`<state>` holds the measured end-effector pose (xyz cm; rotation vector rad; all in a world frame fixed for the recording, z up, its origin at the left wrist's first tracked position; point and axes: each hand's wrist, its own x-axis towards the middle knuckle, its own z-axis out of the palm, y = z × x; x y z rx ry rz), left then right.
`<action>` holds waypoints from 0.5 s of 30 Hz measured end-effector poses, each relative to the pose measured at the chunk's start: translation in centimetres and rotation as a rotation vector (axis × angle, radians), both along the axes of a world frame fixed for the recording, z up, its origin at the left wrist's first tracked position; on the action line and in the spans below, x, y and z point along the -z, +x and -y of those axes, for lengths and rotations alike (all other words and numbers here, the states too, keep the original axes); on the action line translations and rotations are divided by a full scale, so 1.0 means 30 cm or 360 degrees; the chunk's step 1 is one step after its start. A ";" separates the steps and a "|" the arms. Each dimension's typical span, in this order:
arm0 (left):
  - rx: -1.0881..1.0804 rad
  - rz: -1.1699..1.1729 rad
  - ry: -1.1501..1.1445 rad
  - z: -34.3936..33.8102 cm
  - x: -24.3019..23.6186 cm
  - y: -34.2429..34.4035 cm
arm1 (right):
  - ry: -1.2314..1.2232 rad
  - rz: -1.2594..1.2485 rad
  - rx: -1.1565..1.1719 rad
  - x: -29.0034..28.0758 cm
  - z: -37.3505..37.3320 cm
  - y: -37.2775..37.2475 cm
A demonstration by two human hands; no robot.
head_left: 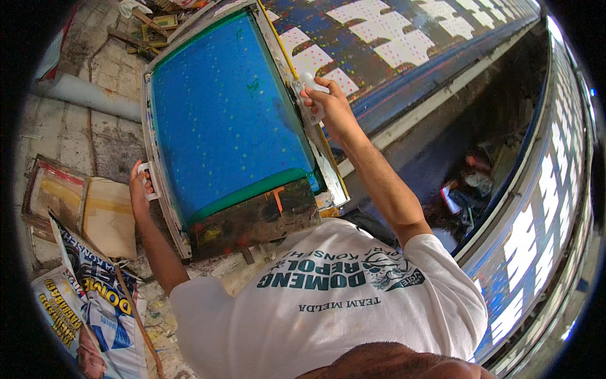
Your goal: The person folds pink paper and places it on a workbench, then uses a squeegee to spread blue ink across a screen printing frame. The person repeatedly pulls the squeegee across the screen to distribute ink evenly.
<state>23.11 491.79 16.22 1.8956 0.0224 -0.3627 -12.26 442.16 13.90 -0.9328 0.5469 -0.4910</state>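
Observation:
Between my arms is a large screen-printing frame (150,129), slanted, with a blue mesh (221,107) marked by rows of small pale dots. My left hand (138,188) is closed round a white handle (151,181) on its left side. My right hand (329,104) grips another white handle (314,95) on the right side, near a long printing table (404,79). A band of green ink (246,194) lies across the mesh's near end. Against it is a dark, stained board (259,220) with an orange mark; whether it is a squeegee I cannot tell.
White cut fabric pieces with coloured dots (394,41) lie in rows on the table. Another table (536,221) with white pieces runs along the right. In the dark aisle between is what looks like a person (476,180) near a lit screen. Old frames (57,196) and printed posters (104,303) lie left.

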 end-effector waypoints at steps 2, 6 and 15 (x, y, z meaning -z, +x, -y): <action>0.0007 0.0014 -0.0032 0.036 0.042 0.010 | -0.0154 -0.0030 0.0008 -0.020 0.097 0.070; 0.0010 0.0036 -0.0092 0.164 0.124 0.042 | -0.0345 0.0045 -0.0151 0.057 0.331 0.207; -0.0266 0.0029 -0.0325 0.654 0.309 -0.053 | -0.0264 -0.0008 -0.0095 0.177 0.894 0.344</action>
